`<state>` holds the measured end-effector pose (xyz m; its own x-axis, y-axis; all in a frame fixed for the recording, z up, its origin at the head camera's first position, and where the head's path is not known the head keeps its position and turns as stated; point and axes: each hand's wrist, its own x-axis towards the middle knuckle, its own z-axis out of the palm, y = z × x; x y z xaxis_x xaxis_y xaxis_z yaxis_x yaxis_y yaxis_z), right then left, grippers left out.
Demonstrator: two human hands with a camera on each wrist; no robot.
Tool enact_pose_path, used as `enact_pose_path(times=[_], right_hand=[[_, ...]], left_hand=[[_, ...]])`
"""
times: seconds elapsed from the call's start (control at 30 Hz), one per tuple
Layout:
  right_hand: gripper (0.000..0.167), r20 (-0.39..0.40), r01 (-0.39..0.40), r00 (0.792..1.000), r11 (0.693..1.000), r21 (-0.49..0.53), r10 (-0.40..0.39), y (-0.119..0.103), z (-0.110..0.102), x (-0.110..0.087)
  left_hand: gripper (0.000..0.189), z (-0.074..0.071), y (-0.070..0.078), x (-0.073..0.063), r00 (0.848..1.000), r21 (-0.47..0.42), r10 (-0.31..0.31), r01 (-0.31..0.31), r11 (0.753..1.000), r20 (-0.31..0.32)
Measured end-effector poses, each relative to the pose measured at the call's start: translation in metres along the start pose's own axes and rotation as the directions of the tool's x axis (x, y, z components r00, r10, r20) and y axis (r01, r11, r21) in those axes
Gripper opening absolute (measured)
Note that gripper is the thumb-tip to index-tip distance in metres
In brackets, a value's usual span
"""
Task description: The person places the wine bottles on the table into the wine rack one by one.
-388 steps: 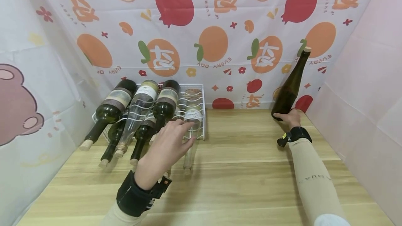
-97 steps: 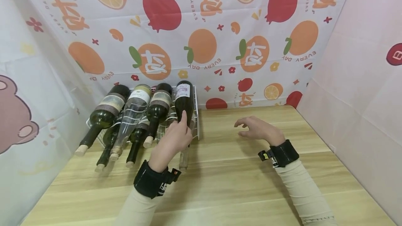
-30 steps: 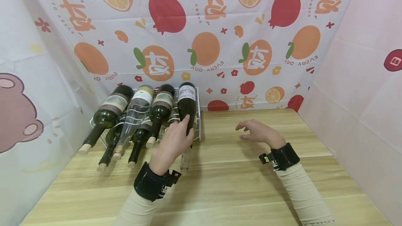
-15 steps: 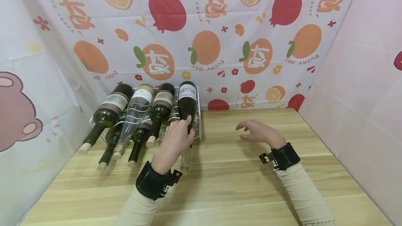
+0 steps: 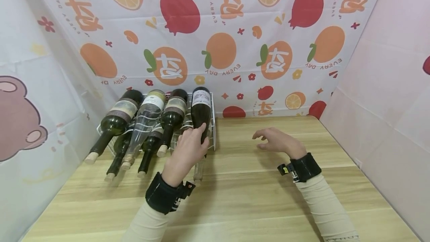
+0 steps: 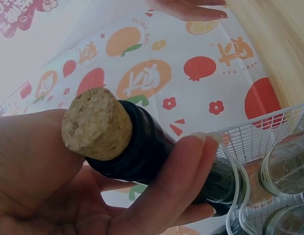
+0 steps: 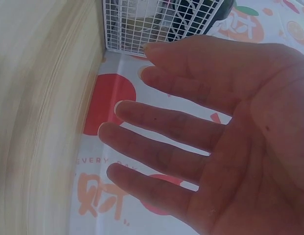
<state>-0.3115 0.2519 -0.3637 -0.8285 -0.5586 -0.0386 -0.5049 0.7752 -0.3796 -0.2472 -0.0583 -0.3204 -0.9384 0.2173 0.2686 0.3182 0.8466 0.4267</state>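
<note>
A dark wine bottle [image 5: 201, 112] with a white label lies neck toward me at the right end of the white wire rack [image 5: 214, 133]. My left hand [image 5: 186, 150] has its fingers curled round that bottle's neck. In the left wrist view, the cork [image 6: 96, 124] shows in the bottle's mouth beside my palm. My right hand [image 5: 277, 141] hovers above the table right of the rack, holding nothing. Its fingers are loosely extended and spread in the right wrist view. My left hand hides the bottle's neck in the head view.
Other corked bottles lie in the rack's upper row, among them a green one [image 5: 115, 118], a clear one [image 5: 144, 126] and another dark one [image 5: 173, 117]. Several more lie below; their necks stick out over the wooden table [image 5: 255, 197]. A fruit-print cloth [image 5: 248, 18] hangs behind.
The dark bottle that my right hand held upright at the back right is gone from there. One now lies on the rack's right end, gripped by my left hand. Little differs over the last second.
</note>
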Motion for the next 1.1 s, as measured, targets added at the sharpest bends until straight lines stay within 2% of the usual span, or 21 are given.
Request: enact_pose_path(times=[0.57,0.67,0.97,1.1], right_hand=[[0.034,-0.014,0.006,1.000,1.000,-0.008,-0.006,0.003,0.005,0.001],[0.033,-0.029,0.017,0.999,0.999,-0.028,-0.018,0.002,0.003,0.001],[0.040,-0.024,0.019,1.000,0.998,0.063,-0.017,-0.010,-0.002,-0.002],[0.045,-0.080,0.031,0.996,0.998,0.046,-0.027,-0.018,-0.003,-0.004]], left_hand=[[0.049,0.002,0.001,-0.002,0.999,0.014,0.031,-0.031,0.999,-0.010],[0.050,0.001,0.002,-0.001,1.000,0.019,0.023,-0.023,1.000,0.000],[0.051,-0.003,0.004,-0.002,0.999,0.036,-0.010,0.009,0.999,0.041],[0.051,-0.006,0.005,-0.002,0.998,0.036,-0.026,0.024,0.999,0.062]])
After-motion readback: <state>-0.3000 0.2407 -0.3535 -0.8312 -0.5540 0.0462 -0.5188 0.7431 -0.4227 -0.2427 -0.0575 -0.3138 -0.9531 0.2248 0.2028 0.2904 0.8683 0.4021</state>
